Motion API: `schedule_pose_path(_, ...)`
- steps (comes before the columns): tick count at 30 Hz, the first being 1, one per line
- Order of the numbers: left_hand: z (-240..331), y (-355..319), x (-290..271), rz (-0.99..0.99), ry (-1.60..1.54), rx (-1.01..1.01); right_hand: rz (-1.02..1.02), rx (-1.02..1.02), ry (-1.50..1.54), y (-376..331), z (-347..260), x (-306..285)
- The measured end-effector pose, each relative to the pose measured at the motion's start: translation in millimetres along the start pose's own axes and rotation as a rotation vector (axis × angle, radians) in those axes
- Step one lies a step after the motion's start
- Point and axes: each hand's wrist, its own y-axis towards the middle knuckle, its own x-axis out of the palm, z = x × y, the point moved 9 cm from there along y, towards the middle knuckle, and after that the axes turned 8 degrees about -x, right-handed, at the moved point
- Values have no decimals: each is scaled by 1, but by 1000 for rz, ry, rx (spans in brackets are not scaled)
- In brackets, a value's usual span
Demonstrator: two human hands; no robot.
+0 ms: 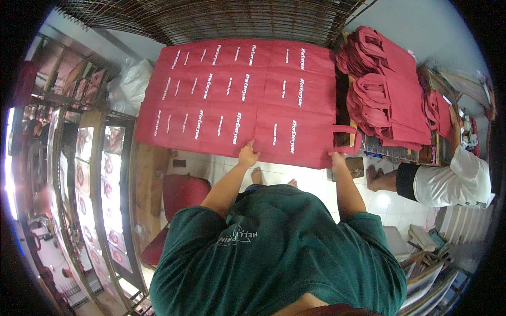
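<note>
1. With 12 o'clock straight ahead of the wearer, the nearest right-hand red bag (295,139) lies between the two hands, flat along the near edge of the spread of bags.
2. Its visible part runs longest between 9 and 3 o'clock, with the handle (352,129) looping out toward 3.
3. The right hand (338,160) is nearer the handle; its fingers appear to pinch the bag's near right corner, leaving the cloth at 9 to 11 o'clock from them.
4. The left hand (248,156) touches the near edge at the bag's other end, the bag lying toward 2 to 3 o'clock; whether these fingers grip or only press, I cannot tell.
5. The other printed bags (221,87) overlap in rows from 9 to 1 o'clock of the left hand.
6. A bag stack (403,100) crowds the handle's side, at 1 to 2 o'clock from the right hand.
7. A wire rack (253,21) stands at 12; a co-worker (448,179) is just past 3; a red chair (183,192) sits at 8.
</note>
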Motion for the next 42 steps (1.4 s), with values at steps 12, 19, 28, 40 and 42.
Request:
schedule_pose_path(12,-4,12,8,-6,26,40,65,1,237,20,26,-26)
schedule_pose_path(19,13,8,-2,0,54,114,478,-126,186,-27,-62,-42)
schedule_pose_path(28,20,10,0,-78,54,70,398,-878,-885,-65,-165,-2)
schedule_pose_path(40,20,12,2,-93,110,61,-120,-204,-1332,11,-87,23)
schedule_pose_path(42,25,9,-1,-128,115,20,-48,-68,-1137,29,-61,6)
